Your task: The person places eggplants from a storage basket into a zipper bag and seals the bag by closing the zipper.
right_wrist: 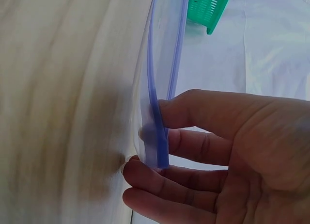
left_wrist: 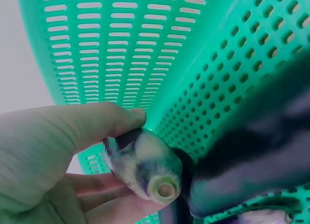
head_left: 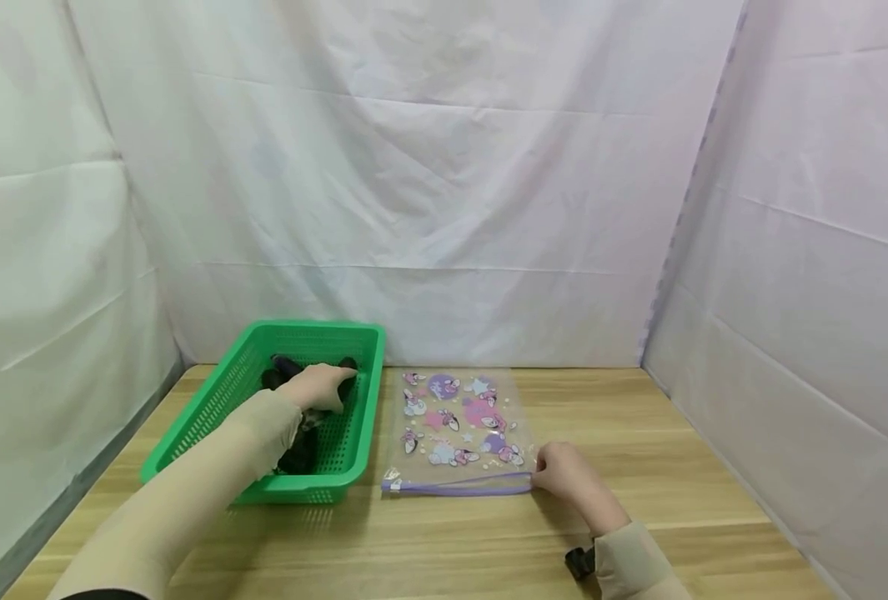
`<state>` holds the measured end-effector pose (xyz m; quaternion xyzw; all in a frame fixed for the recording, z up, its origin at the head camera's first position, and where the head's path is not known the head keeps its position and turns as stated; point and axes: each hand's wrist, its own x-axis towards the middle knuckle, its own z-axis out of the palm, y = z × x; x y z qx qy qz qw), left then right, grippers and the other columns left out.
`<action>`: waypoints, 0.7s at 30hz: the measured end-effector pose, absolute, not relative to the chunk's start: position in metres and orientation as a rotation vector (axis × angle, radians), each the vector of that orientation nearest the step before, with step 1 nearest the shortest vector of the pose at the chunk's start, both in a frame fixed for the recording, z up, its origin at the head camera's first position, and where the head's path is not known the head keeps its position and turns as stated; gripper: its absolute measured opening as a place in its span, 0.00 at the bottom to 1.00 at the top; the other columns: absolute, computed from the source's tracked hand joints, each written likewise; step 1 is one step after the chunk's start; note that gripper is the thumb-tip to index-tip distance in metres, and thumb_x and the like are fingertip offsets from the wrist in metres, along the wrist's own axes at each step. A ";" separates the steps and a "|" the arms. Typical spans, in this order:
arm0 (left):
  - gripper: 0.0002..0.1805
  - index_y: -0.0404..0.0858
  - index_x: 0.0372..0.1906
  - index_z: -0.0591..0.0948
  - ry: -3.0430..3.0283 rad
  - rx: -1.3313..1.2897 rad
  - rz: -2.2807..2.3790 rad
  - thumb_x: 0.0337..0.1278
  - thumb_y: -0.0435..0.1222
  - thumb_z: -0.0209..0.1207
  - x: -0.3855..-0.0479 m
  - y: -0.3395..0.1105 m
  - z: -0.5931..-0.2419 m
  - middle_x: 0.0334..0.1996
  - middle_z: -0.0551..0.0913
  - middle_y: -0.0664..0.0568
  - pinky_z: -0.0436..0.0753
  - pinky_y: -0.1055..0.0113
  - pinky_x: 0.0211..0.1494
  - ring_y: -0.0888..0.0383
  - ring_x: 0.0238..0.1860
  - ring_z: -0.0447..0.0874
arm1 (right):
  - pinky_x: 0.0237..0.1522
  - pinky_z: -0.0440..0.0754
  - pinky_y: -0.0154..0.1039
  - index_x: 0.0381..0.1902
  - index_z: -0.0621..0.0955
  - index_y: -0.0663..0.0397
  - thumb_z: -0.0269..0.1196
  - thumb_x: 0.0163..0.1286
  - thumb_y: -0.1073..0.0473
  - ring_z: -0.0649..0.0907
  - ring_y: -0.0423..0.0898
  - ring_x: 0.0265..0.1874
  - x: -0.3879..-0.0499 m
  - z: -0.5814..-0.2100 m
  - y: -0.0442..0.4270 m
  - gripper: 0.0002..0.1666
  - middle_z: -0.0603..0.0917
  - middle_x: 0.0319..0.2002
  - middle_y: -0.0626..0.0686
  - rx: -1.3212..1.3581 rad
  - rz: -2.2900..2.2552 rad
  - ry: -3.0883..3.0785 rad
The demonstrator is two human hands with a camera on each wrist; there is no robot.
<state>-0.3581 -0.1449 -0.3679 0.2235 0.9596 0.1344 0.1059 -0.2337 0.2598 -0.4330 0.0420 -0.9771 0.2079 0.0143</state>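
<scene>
Inside the green basket (head_left: 374, 392), my left hand (head_left: 316, 386) grips a dark purple eggplant (left_wrist: 150, 163) by its stem end, thumb on one side and fingers on the other. More dark eggplants (left_wrist: 252, 141) lie around it, partly hidden by the hand and sleeve. On the table to the right lies a clear zip bag (head_left: 454, 425) printed with pink and purple figures, its mouth toward me. My right hand (head_left: 564, 477) pinches the right end of its purple zip strip (right_wrist: 154, 100). The strip's two edges stand slightly apart, and a slider (head_left: 393, 483) sits at the left end.
The wooden table (head_left: 444, 550) is bounded by white cloth (head_left: 428, 208) at the back and on both sides. The basket has raised, slotted walls. A small black device (head_left: 580, 563) is at my right sleeve.
</scene>
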 end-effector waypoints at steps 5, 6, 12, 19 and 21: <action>0.36 0.32 0.71 0.64 2.850 0.699 0.393 0.56 0.27 0.61 -0.361 -0.152 -0.366 0.64 0.68 0.30 0.69 0.61 0.28 0.54 0.25 0.72 | 0.22 0.71 0.38 0.15 0.77 0.55 0.67 0.49 0.67 0.72 0.44 0.18 -0.235 -0.432 0.262 0.10 0.74 0.16 0.48 0.131 0.646 -3.036; 0.36 0.32 0.71 0.64 2.852 0.704 0.390 0.56 0.27 0.61 -0.362 -0.153 -0.366 0.63 0.68 0.30 0.70 0.61 0.28 0.53 0.27 0.73 | 0.22 0.71 0.38 0.15 0.77 0.55 0.67 0.49 0.67 0.72 0.44 0.18 -0.235 -0.432 0.263 0.10 0.74 0.16 0.48 0.138 0.640 -3.033; 0.36 0.31 0.71 0.64 2.849 0.716 0.396 0.56 0.27 0.61 -0.361 -0.156 -0.362 0.63 0.69 0.30 0.70 0.61 0.31 0.51 0.35 0.75 | 0.22 0.71 0.38 0.15 0.77 0.55 0.66 0.49 0.68 0.72 0.43 0.18 -0.235 -0.434 0.265 0.09 0.74 0.17 0.48 0.140 0.642 -3.033; 0.36 0.31 0.71 0.64 2.858 0.747 0.390 0.57 0.28 0.61 -0.357 -0.160 -0.361 0.63 0.69 0.30 0.74 0.59 0.34 0.45 0.42 0.79 | 0.22 0.70 0.38 0.15 0.76 0.54 0.67 0.50 0.67 0.72 0.43 0.18 -0.235 -0.435 0.264 0.11 0.73 0.16 0.47 0.155 0.644 -3.032; 0.36 0.31 0.71 0.64 2.862 0.758 0.386 0.57 0.28 0.61 -0.358 -0.160 -0.361 0.63 0.69 0.30 0.74 0.59 0.34 0.43 0.44 0.78 | 0.21 0.70 0.37 0.14 0.76 0.53 0.67 0.50 0.66 0.71 0.43 0.17 -0.236 -0.436 0.265 0.11 0.73 0.16 0.47 0.148 0.645 -3.033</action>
